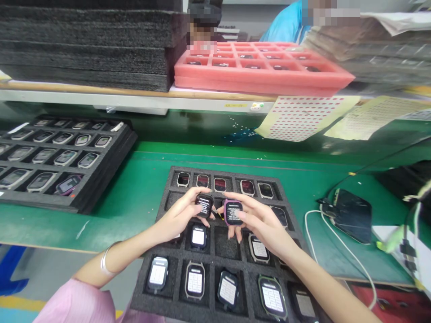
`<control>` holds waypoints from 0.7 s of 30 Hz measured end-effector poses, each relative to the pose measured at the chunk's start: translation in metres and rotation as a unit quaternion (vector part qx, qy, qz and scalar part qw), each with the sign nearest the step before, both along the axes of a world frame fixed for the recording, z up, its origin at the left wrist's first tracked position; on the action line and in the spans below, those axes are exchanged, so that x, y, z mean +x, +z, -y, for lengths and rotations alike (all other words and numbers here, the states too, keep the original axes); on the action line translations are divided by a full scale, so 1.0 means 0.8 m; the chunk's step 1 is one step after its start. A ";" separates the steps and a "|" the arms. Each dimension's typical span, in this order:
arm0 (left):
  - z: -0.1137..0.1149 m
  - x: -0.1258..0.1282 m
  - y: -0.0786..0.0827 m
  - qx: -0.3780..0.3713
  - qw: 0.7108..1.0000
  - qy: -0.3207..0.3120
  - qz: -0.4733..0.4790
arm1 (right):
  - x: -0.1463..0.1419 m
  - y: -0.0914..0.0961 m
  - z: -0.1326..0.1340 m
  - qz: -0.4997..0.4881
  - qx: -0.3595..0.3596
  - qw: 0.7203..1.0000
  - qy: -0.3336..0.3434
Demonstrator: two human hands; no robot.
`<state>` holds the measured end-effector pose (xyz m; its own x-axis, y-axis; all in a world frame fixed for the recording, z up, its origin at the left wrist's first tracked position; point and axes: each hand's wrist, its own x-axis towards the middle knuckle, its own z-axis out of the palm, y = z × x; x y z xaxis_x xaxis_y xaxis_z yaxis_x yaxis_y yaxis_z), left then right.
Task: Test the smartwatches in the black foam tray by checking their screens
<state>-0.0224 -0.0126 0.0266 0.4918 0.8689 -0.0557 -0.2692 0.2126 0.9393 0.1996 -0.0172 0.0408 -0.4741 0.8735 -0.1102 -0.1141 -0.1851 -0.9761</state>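
Forearms [321,278] extend, left fingers [191,209] grasping a text-lit black watch [206,204], right fingers [249,218] a purple-edged watch [233,210].

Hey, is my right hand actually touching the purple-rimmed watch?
Touching. The head view shows the right hand holding the purple-rimmed watch, with the thumb overlapping the right side of its screen.

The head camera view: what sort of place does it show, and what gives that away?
Probably an electronics factory or workshop: smartwatches sit in a compartmented black foam tray at a green bench, and a pink foam tray stands on the shelf above.
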 end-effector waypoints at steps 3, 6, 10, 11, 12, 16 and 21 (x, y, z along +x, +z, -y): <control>0.000 0.000 0.001 0.002 1.000 -0.005 -0.008 | -0.002 0.001 0.000 0.023 0.012 1.000 -0.012; 0.000 -0.001 0.002 0.010 1.000 -0.009 -0.013 | -0.003 0.002 0.002 0.044 0.023 0.999 -0.013; -0.003 -0.005 0.005 0.023 1.000 0.007 -0.008 | -0.003 0.004 0.007 0.039 0.032 0.998 0.030; -0.004 -0.006 0.006 0.023 1.000 0.013 -0.002 | -0.002 0.004 0.008 0.040 0.034 0.998 0.046; -0.005 -0.007 0.007 0.020 1.000 0.018 0.004 | -0.002 0.004 0.008 0.047 0.036 0.996 0.066; -0.009 -0.009 0.010 0.006 1.000 0.028 0.013 | 0.002 0.007 0.008 0.203 0.141 0.955 0.162; -0.008 -0.006 0.012 0.015 1.000 0.022 0.013 | 0.008 0.014 0.007 0.381 0.317 0.840 0.223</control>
<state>-0.0270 -0.0063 0.0360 0.4541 0.8908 -0.0164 -0.3030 0.1718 0.9374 0.2057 -0.0231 0.0517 -0.7721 0.6259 -0.1103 0.5309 0.5398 -0.6533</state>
